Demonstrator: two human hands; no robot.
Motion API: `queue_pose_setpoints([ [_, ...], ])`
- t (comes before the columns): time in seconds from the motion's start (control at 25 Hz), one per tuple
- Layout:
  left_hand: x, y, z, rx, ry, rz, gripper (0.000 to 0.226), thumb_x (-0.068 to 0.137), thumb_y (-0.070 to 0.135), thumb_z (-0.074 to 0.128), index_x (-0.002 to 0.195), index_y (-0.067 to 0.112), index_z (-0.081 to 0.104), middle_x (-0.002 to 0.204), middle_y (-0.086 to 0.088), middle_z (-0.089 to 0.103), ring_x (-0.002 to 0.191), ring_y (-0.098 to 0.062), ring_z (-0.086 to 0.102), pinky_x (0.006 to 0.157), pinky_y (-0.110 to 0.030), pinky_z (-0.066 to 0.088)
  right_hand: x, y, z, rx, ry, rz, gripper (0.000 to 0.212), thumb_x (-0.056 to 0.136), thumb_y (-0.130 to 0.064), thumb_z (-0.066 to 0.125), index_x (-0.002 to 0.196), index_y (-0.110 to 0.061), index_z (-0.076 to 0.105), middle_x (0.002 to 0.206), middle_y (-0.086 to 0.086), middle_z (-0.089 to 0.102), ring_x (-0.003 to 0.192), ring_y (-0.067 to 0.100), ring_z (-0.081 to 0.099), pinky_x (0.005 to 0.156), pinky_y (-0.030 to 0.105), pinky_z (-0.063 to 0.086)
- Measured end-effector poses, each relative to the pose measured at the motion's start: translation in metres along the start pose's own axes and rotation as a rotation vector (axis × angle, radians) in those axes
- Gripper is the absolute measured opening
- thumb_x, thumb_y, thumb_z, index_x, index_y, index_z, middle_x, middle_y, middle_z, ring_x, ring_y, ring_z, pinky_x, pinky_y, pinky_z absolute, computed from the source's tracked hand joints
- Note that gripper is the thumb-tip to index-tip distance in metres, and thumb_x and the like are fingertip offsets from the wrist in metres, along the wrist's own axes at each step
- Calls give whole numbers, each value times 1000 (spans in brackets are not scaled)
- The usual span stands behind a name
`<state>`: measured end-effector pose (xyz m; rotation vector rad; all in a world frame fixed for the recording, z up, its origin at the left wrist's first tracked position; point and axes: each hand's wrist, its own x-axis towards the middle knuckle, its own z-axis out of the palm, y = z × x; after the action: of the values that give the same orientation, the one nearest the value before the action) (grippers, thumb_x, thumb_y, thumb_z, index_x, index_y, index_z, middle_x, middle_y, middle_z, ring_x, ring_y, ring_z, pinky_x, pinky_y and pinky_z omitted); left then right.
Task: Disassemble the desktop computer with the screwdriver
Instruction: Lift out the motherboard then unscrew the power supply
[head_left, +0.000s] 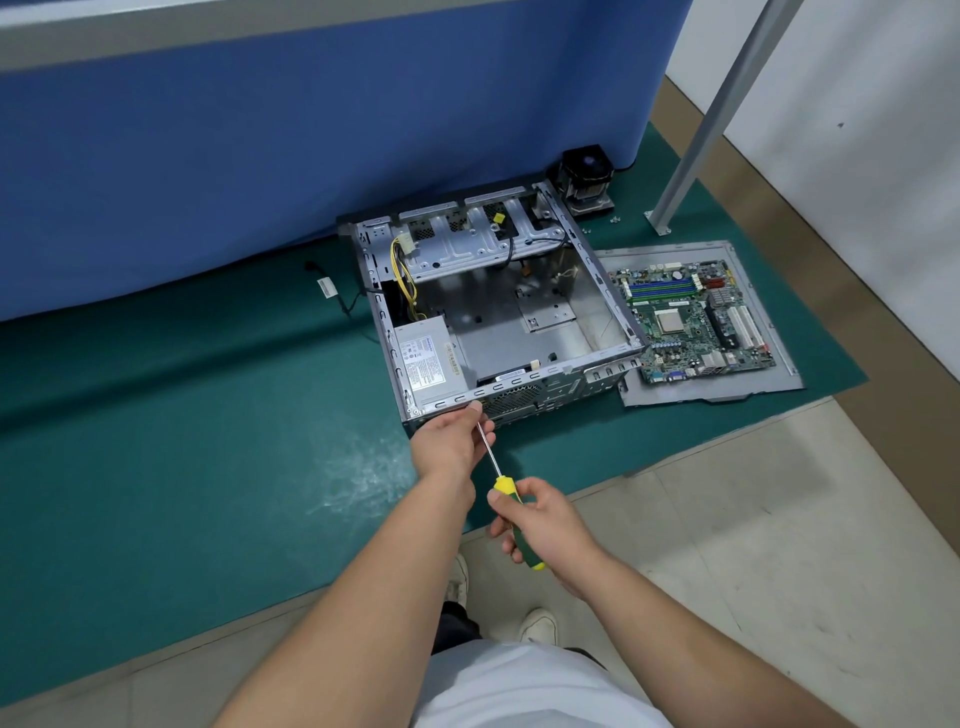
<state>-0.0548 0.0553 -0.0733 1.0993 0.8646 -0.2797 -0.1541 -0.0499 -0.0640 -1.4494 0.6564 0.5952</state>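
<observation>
Right now your right hand (540, 525) grips the screwdriver (506, 496) handle; your left hand (454, 441) pinches the shaft to steer its tip onto the computer case (498, 312) rear edge, probably for power supply (428, 361) screws.

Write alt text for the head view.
A right hand grips a yellow-and-green-handled screwdriver, its tip at the near edge of an open grey metal computer case, steadied by the left hand. A green motherboard lies beside it.

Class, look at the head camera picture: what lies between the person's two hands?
In the head view, the screwdriver's bare metal shaft spans the gap: the left hand steadies it near the case, the right hand grips the handle.
</observation>
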Motion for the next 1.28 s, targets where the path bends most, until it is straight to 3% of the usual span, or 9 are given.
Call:
queue_pose_setpoints([
  [0.12,1,-3,2,17,56,28,12,90,10,79,90,1,71,84,-14,78,73,-22,76,66,-29,62,2,3,-2,58,-17,42,20,104,-18,53,101,-2,66,76,13,70,59,19,59,55,30,51],
  [0.28,2,-4,3,11,54,13,8,95,5,71,87,3,69,89,-16,77,75,-22,76,66,-29,61,2,9,-5,51,0,0,14,101,-19,64,103,-7,57,83,9,71,67,17,66,58,31,57],
  [0.44,-2,-1,-4,-47,-49,-41,7,97,5,68,101,0,70,91,-16,78,77,-23,76,68,-30,63,4,12,-9,-31,23,-41,20,99,-20,66,107,-8,52,77,3,69,57,14,58,51,27,46],
  [0.6,-12,9,-3,-19,-186,10,5,97,7,67,99,4,69,92,-15,78,82,-24,77,72,-31,62,7,12,-15,-115,70,-62,16,95,-23,70,96,-15,55,65,-1,58,50,13,51,48,26,43],
  [0.72,-10,30,2,117,-200,164,5,96,5,66,91,6,67,84,-13,75,78,-24,74,71,-32,63,12,-11,-13,-89,100,-92,21,96,-27,69,85,-16,54,61,-1,53,47,14,49,47,26,44],
  [0.84,-4,52,4,544,-232,482,7,92,13,70,85,14,68,76,-3,73,72,-19,69,68,-35,60,22,-57,-12,36,162,-209,28,100,-34,65,85,-11,57,67,2,59,50,16,56,49,30,50],
  [0.96,1,74,2,832,-304,746,10,88,24,73,81,27,67,74,12,69,70,-4,63,66,-20,52,33,-102,-6,110,195,-313,21,101,-32,64,101,-10,66,79,-1,70,55,15,58,51,30,51],
  [1.08,11,91,2,946,-388,883,13,89,28,74,81,31,64,76,19,66,71,-2,62,63,-12,46,44,-129,1,138,172,-339,12,99,-26,67,100,-16,72,83,-2,71,50,15,53,46,28,45],
  [1.28,28,110,16,1102,-491,976,9,91,37,72,87,37,64,76,15,66,75,-6,63,68,-27,54,59,-154,-11,194,113,-261,5,91,-18,75,87,-14,73,78,3,68,47,17,50,44,27,42],
])
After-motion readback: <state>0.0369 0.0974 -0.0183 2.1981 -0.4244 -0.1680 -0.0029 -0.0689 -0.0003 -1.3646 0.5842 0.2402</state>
